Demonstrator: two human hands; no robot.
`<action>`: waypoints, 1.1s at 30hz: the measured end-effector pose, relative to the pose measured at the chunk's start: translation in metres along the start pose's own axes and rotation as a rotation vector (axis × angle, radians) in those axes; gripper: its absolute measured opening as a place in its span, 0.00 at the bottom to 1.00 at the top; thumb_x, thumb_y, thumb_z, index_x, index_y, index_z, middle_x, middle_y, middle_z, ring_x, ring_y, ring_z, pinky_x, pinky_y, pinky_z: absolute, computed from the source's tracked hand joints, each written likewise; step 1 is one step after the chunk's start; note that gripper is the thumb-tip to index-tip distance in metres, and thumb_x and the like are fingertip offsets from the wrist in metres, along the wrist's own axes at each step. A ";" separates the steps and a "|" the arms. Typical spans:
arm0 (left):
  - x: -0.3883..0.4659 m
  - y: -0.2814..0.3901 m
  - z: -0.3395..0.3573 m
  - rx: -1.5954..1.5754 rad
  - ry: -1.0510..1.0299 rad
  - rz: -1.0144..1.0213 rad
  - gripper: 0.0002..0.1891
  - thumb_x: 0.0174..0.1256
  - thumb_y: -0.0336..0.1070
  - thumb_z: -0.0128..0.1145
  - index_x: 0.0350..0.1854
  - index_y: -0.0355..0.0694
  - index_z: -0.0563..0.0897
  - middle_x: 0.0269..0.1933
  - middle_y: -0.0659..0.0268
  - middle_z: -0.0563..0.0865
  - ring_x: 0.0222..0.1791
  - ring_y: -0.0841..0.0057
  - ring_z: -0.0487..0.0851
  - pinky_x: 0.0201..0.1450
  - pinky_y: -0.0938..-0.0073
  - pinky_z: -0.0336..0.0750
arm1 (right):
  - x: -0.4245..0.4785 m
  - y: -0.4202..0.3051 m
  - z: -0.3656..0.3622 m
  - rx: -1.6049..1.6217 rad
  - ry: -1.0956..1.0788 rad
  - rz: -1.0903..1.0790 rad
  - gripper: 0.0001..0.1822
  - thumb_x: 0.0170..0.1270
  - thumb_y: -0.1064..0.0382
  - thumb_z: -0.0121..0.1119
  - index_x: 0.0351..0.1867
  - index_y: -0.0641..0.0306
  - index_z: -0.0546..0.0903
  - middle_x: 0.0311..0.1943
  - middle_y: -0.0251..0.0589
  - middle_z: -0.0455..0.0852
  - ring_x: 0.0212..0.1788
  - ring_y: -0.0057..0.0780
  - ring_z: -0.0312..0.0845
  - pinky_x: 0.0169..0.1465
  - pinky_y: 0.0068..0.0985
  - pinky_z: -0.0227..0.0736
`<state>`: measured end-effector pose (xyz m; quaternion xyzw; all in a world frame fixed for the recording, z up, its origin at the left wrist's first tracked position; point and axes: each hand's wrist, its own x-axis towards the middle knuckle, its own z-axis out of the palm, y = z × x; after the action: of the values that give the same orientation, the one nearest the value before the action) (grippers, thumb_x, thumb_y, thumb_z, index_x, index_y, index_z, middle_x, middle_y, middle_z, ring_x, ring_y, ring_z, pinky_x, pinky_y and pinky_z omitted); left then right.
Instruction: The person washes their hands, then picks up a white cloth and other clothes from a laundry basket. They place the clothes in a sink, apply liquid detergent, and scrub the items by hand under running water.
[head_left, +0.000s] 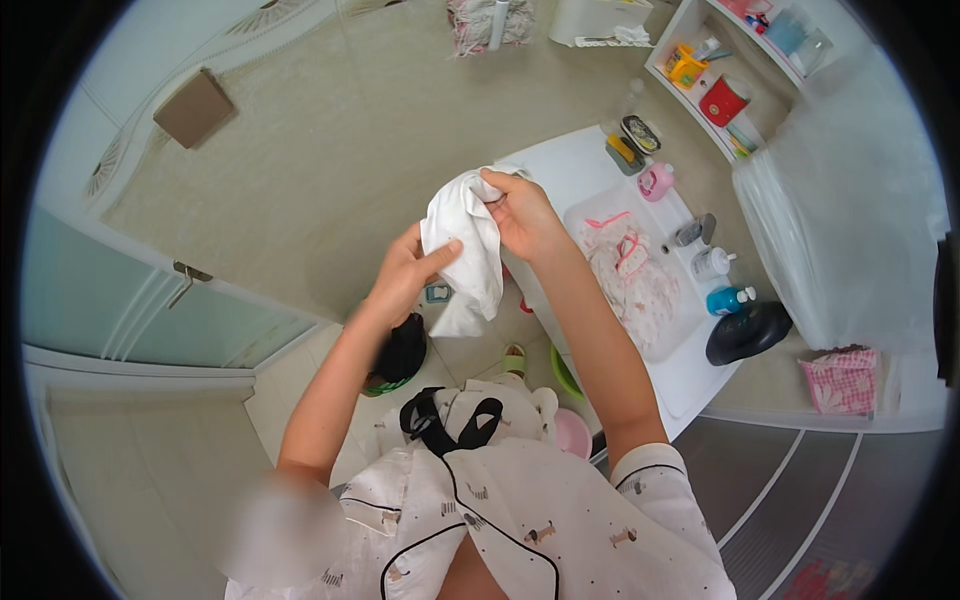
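A white cloth (463, 217), folded and bunched, hangs between my two hands above the floor, left of the washbasin. My left hand (411, 271) grips its left side, thumb lying across the front. Higher up, my right hand (525, 214) pinches the upper right part between thumb and fingers. The lower end of the cloth dangles free. To the right, a pale printed garment (637, 289) with pink trim lies crumpled in the basin of the white washbasin counter (551, 161).
Along the counter's back stand a pink bottle (656, 181), a white pump bottle (712, 264), a blue bottle (726, 301) and a black bowl (750, 332). A sponge (624, 154) sits near the far corner. Below are a pink basin (571, 433) and a dark bin (401, 352).
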<state>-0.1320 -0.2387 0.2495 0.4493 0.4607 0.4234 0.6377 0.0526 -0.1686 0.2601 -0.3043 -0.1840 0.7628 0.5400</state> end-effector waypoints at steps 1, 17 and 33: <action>0.006 0.001 -0.002 0.169 0.070 0.011 0.18 0.74 0.47 0.59 0.55 0.39 0.83 0.47 0.68 0.87 0.46 0.82 0.84 0.49 0.74 0.79 | -0.001 -0.002 -0.001 -0.017 -0.004 -0.021 0.16 0.75 0.61 0.56 0.52 0.77 0.75 0.49 0.51 0.83 0.49 0.36 0.84 0.54 0.35 0.83; 0.034 0.077 0.043 0.104 -0.096 0.165 0.17 0.77 0.46 0.49 0.57 0.42 0.81 0.50 0.68 0.86 0.49 0.80 0.82 0.54 0.76 0.74 | -0.072 -0.036 -0.035 -0.913 -0.012 -0.701 0.18 0.62 0.61 0.69 0.50 0.68 0.80 0.43 0.42 0.86 0.51 0.30 0.79 0.55 0.31 0.74; 0.092 0.000 0.071 0.328 -0.218 0.247 0.09 0.73 0.35 0.59 0.46 0.36 0.84 0.43 0.70 0.83 0.46 0.82 0.80 0.53 0.77 0.73 | -0.094 -0.121 -0.222 -1.487 0.742 -1.250 0.18 0.58 0.74 0.64 0.52 0.68 0.82 0.49 0.53 0.85 0.53 0.50 0.81 0.59 0.35 0.72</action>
<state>-0.0435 -0.1641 0.2428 0.6430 0.3930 0.3668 0.5455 0.3074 -0.2253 0.1927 -0.6263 -0.5551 -0.1007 0.5379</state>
